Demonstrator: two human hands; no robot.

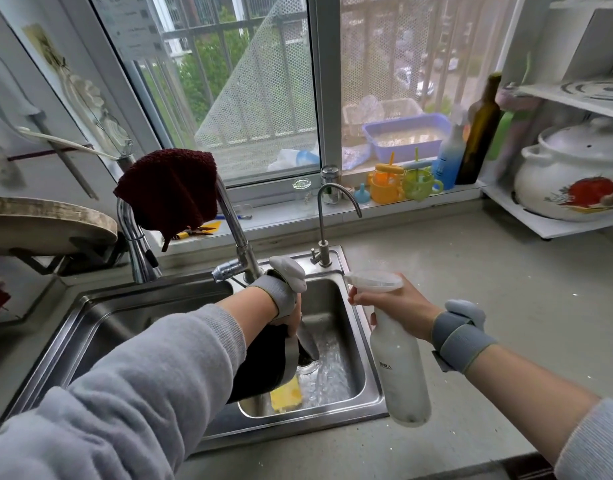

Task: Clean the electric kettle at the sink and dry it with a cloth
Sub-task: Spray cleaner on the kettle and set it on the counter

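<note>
The black electric kettle (263,362) is tilted over the right sink basin (339,306), its lid hanging open toward the drain. My left hand (293,320) grips the kettle at its rim; my forearm hides most of the body. My right hand (398,306) holds a white spray bottle (400,362) by the trigger head, just right of the basin, nozzle pointing left at the kettle. A dark red cloth (170,192) hangs over the tall faucet (236,233). A yellow sponge (286,394) lies in the basin under the kettle.
Water lies in the basin bottom. A small drinking-water tap (324,223) stands behind the sink. The left basin (125,313) is beside it. Cups, bottles and a glass jar (301,192) line the windowsill. A white ceramic pot (575,171) sits on a rack at right; grey counter lies between.
</note>
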